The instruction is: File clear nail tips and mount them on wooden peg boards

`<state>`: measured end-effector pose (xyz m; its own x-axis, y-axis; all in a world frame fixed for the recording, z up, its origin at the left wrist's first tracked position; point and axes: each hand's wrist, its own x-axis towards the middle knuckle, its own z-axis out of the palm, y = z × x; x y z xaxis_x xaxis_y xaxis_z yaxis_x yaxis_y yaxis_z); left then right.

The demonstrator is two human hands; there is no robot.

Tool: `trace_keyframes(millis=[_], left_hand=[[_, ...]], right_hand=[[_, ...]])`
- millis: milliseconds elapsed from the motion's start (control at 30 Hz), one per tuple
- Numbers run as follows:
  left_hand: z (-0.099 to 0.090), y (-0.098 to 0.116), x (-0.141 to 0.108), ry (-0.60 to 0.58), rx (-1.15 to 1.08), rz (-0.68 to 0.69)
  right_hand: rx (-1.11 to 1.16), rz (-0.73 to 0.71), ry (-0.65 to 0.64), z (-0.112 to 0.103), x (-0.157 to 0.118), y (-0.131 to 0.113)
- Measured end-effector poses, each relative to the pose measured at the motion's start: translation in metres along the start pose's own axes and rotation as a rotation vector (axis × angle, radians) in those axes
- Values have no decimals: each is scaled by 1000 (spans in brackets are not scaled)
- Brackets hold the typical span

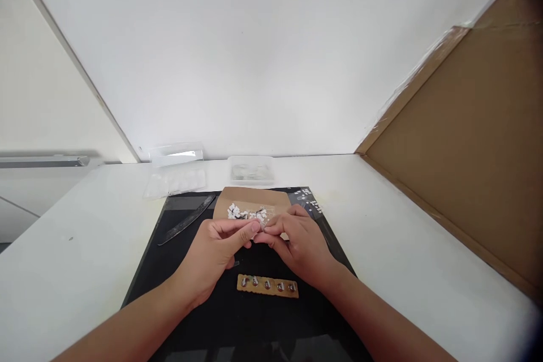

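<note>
Over the black mat (203,328), the fingertips of my left hand (223,243) and my right hand (299,243) meet in a pinch. Something small and pale shows between them, too small to name. Just behind my fingers lies a brown paper sheet (254,195) bearing a pile of small white pieces (234,212). Nearer to me is a narrow tan strip (274,293) with a row of several small round dark and silvery parts. A tiny clear piece (236,263) lies beside my left hand.
A dark curved tool (186,222) lies at the mat's left. White bits (311,201) are scattered at its far right corner. Behind stand a clear plastic box (251,169) and clear packaging (176,175). A cardboard panel (462,141) borders the white table (394,271) on the right.
</note>
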<state>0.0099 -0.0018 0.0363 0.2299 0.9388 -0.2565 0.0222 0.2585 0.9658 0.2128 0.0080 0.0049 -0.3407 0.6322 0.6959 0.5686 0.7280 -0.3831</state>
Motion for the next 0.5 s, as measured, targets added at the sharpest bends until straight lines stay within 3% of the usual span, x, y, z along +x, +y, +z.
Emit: trace_keyframes(millis=[200,367,500], left_hand=[[-9,-2,4,-79,-37,-85],[-15,-14,2,-99,-2,-103],[-18,-22,-3,-131,-43,-104]], right_hand=[[-99,-147,-3,-1,-1,-7],[-28,-124,-114,2,-3,-11],[26,-117,-121,5,-4,-13]])
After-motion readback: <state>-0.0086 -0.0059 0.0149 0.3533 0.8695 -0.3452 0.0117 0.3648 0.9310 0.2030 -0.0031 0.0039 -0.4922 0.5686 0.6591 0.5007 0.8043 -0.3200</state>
